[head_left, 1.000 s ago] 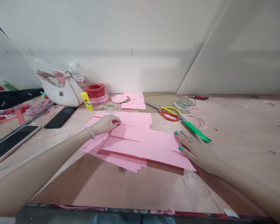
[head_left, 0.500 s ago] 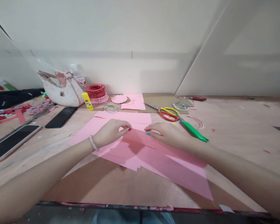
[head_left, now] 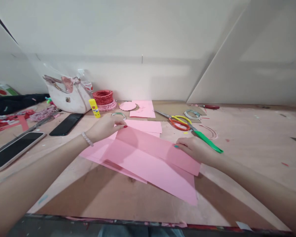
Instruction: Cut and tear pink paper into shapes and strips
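Observation:
A sheet of pink paper (head_left: 162, 174) lies at an angle in front of me, with its far edge lifted between my hands. My left hand (head_left: 106, 126) pinches that edge near its left corner, thumb on top. Farther right, my right hand (head_left: 193, 148) grips the same edge, fingers curled behind it and thumb on the near side. A fold or bend runs across the sheet below the raised strip. Other pink sheets (head_left: 96, 153) lie beneath it, partly covered.
Scissors (head_left: 180, 121) and a green-handled cutter (head_left: 207, 141) lie beyond my right hand. Behind my left hand stand a yellow glue stick (head_left: 94, 108), stacked red and pink rings (head_left: 103, 98) and a white handbag (head_left: 66, 95). Two phones (head_left: 66, 124) rest at the left.
My hands have moved apart, the left one leftward and the right one rightward and down. The upper pink sheet has shifted left, and its far edge is now raised.

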### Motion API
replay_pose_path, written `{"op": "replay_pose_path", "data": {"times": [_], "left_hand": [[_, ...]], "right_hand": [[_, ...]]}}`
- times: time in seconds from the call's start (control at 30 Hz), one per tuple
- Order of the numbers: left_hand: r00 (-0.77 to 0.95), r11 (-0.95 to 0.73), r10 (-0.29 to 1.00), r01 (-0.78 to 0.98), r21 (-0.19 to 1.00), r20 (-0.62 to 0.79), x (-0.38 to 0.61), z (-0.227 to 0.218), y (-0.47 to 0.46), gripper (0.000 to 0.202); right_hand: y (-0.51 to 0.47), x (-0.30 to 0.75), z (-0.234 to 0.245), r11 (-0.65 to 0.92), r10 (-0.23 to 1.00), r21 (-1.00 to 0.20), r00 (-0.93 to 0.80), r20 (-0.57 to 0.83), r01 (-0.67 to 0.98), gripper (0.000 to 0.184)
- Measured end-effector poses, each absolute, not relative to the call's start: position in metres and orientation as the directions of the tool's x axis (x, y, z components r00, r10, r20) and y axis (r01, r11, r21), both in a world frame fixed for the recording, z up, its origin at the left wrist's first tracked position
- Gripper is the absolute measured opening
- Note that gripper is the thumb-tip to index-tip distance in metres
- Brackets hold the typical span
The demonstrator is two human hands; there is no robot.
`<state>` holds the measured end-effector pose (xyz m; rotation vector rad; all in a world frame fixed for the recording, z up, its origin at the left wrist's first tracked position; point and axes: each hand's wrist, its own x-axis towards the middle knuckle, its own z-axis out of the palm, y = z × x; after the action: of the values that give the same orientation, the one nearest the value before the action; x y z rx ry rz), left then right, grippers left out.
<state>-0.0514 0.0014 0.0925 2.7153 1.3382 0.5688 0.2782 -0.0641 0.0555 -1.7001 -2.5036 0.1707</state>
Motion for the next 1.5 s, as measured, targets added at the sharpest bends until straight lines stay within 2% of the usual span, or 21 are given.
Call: {"op": "replay_pose_path", "data": {"times": [0.17, 0.27, 0.4, 0.47, 0.53, 0.63, 0.8, 0.93, 1.03, 1.17, 1.23, 1.33, 1.4, 1.5], "left_hand": [[0.579, -0.594, 0.794, 0.804, 0.032, 0.187, -0.043, 0.117, 0.041, 0.03], [0.583, -0.575, 0.793, 0.812, -0.098, 0.177, -0.035, 0.132, 0.065, 0.029], [0.535, -0.43, 0.766, 0.839, -0.335, 0.357, -0.013, 0.143, 0.065, 0.033], [0.565, -0.427, 0.704, 0.821, -0.379, 0.431, 0.006, 0.139, 0.047, 0.039], [0.658, -0.525, 0.672, 0.747, -0.407, 0.34, 0.025, 0.126, 0.023, 0.035], [0.767, -0.7, 0.627, 0.631, -0.334, 0.135, 0.042, 0.095, -0.007, 0.032], [0.788, -0.801, 0.599, 0.585, -0.129, -0.145, 0.022, 0.051, -0.016, 0.05], [0.757, -0.786, 0.594, 0.618, 0.005, -0.27, -0.006, 0.045, -0.013, 0.07], [0.747, -0.776, 0.58, 0.628, 0.058, -0.325, -0.016, 0.051, -0.012, 0.076], [0.719, -0.765, 0.549, 0.638, 0.091, -0.425, -0.012, 0.053, -0.006, 0.097], [0.724, -0.747, 0.573, 0.654, 0.117, -0.385, -0.008, 0.046, -0.003, 0.089], [0.76, -0.752, 0.617, 0.646, 0.133, -0.204, -0.004, 0.026, -0.003, 0.066], [0.778, -0.769, 0.62, 0.629, 0.117, -0.105, -0.004, 0.012, -0.005, 0.06], [0.773, -0.766, 0.633, 0.633, 0.111, -0.038, -0.005, 0.0, -0.007, 0.056]], "right_hand": [[-0.072, 0.289, 0.049, 0.288, 0.952, -0.316, -0.306, -0.008, 0.904, 0.031], [-0.07, 0.279, 0.048, 0.262, 0.959, -0.435, -0.281, 0.022, 0.862, 0.03], [-0.059, 0.257, 0.04, 0.224, 0.973, -0.57, -0.211, 0.091, 0.79, 0.027], [-0.053, 0.244, 0.035, 0.232, 0.972, -0.587, -0.2, 0.121, 0.775, 0.025], [-0.048, 0.23, 0.03, 0.251, 0.968, -0.6, -0.211, 0.138, 0.76, 0.024], [-0.047, 0.21, 0.022, 0.265, 0.964, -0.598, -0.229, 0.138, 0.757, 0.023], [-0.051, 0.192, 0.005, 0.309, 0.947, -0.532, -0.304, 0.099, 0.788, 0.018], [-0.054, 0.195, -0.003, 0.331, 0.939, -0.464, -0.334, 0.079, 0.822, 0.015], [-0.053, 0.196, 0.0, 0.352, 0.932, -0.4, -0.356, 0.067, 0.846, 0.014], [-0.053, 0.193, 0.011, 0.373, 0.926, -0.268, -0.374, 0.05, 0.888, 0.018], [-0.054, 0.195, 0.018, 0.391, 0.919, -0.201, -0.39, 0.046, 0.898, 0.019], [-0.055, 0.21, 0.03, 0.411, 0.912, -0.128, -0.407, 0.053, 0.903, 0.022], [-0.055, 0.232, 0.037, 0.386, 0.922, -0.07, -0.382, 0.064, 0.92, 0.024], [-0.05, 0.281, 0.04, 0.202, 0.955, 0.215, -0.241, 0.172, 0.955, 0.033]]}}
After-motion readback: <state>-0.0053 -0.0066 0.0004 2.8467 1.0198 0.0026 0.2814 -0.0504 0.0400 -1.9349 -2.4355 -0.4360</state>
